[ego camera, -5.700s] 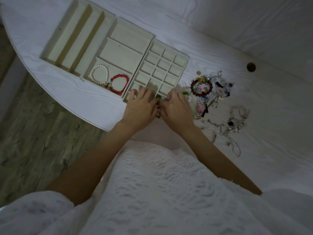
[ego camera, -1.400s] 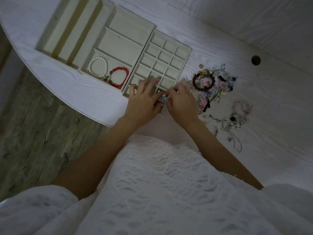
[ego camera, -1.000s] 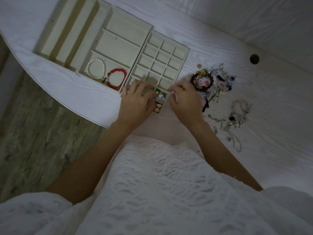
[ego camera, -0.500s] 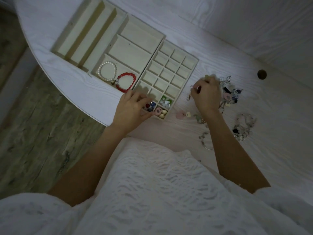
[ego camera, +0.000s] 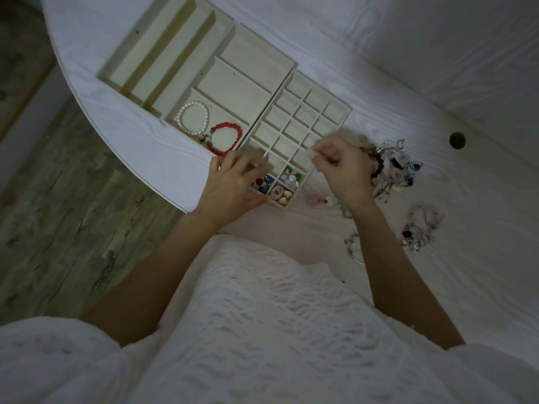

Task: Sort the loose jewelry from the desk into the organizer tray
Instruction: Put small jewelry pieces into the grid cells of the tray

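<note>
The cream organizer tray (ego camera: 291, 65) lies on the white desk (ego camera: 481, 199). Its middle section holds a pearl bracelet (ego camera: 193, 118) and a red bead bracelet (ego camera: 226, 139). Near cells of its small grid hold coloured pieces (ego camera: 264, 182), green and white pieces (ego camera: 290, 177) and pink and cream hearts (ego camera: 281, 195). My left hand (ego camera: 233, 185) rests with straight fingers on the grid's near left corner. My right hand (ego camera: 341, 170) hovers at the grid's right edge, fingertips pinched on a small pale piece, blurred. The loose jewelry pile (ego camera: 393, 167) lies just right of that hand.
More loose pieces lie on the desk: pink hearts (ego camera: 318, 201) by the tray's near corner, a thin chain (ego camera: 353, 243) beside my right forearm, and a tangle of bracelets (ego camera: 420, 228) farther right. A cable hole (ego camera: 457, 140) sits behind. The desk's curved edge (ego camera: 140, 173) drops to the floor on the left.
My right hand has left the jewelry pile and moved left to the grid's edge with its fingertips pinched together. My left hand stays at the grid's near corner.
</note>
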Motion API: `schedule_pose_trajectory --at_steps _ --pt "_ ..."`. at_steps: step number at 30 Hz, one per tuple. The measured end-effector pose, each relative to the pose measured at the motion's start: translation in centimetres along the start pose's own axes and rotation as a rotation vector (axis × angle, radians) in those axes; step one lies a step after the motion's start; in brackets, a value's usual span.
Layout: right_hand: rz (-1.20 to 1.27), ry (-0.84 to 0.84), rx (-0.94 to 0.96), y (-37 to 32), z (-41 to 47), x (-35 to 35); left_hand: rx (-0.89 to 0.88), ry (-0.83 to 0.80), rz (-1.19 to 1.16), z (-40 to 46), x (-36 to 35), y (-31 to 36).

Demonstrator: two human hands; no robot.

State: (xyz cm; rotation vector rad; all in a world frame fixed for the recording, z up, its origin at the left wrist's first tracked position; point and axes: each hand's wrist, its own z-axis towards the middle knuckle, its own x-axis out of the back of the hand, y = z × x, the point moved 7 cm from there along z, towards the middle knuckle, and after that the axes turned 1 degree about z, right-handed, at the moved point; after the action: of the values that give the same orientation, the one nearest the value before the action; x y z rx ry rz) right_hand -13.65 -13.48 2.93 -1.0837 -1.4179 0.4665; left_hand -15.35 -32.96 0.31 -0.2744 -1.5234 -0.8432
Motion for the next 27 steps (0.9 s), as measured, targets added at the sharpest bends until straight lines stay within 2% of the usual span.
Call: schedule_pose_trajectory --at_steps 3,6,15,20,23,27 --pt "-0.308 -0.073 0.138 -1.0 1.0 -2.3 0.006 -0.002 0.013 0.0 -0.1 -0.3" --pt "-0.451 -0.100 0.143 -0.8 1.7 -3.3 0.009 -0.001 0.013 0.1 -0.1 -0.3" --pt "-0.483 0.068 0.175 -0.7 0.7 -0.7 0.007 -0.015 -0.002 0.1 -0.3 -0.4" --pt "-0.618 0.028 0.265 -0.2 0.5 -1.8 0.009 -0.044 -0.001 0.1 -0.4 -0.3" --pt "-0.702 0.044 0.256 -0.1 0.6 -2.6 0.005 -0.054 -0.007 0.1 -0.3 -0.2" --pt "-0.703 0.012 0.260 -0.1 0.5 -2.6 -0.004 -0.007 -0.022 0.8 0.1 0.4"
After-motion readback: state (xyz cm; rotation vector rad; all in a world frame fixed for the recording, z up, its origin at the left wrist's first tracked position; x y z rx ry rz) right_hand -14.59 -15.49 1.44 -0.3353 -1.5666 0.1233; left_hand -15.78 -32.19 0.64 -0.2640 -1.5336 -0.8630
